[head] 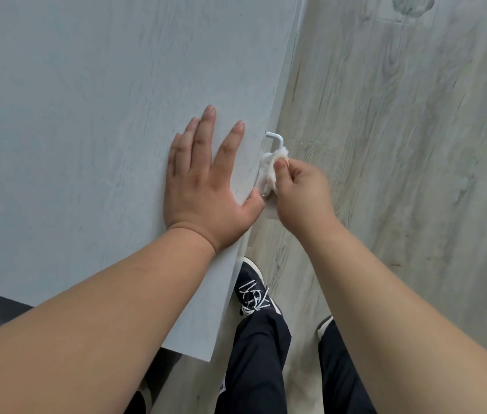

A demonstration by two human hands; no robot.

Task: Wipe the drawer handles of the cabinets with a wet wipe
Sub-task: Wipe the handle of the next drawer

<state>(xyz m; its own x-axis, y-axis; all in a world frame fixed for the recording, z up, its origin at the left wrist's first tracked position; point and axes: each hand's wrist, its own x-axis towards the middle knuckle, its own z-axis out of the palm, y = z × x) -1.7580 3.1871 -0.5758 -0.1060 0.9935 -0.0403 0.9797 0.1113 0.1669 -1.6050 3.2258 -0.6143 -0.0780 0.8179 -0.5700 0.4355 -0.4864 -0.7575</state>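
Pinching a crumpled wet wipe (pixel 267 167) round the handle (pixel 275 138), the right hand (pixel 302 192) works — left hand (pixel 203 177) flat, fingers spread, on the cabinet top (pixel 87 115).

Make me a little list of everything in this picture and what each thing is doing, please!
left hand: lies flat on the cabinet, fingers straight
right hand: pinches the wet wipe against the handle
wet wipe: white, bunched up, wrapped on the handle's lower part
handle: white bar, its upper corner bare, sticking out at the cabinet's right edge
cabinet: pale panel with wood grain
floor: light wood pattern
shoe: dark with white laces, beside the cabinet
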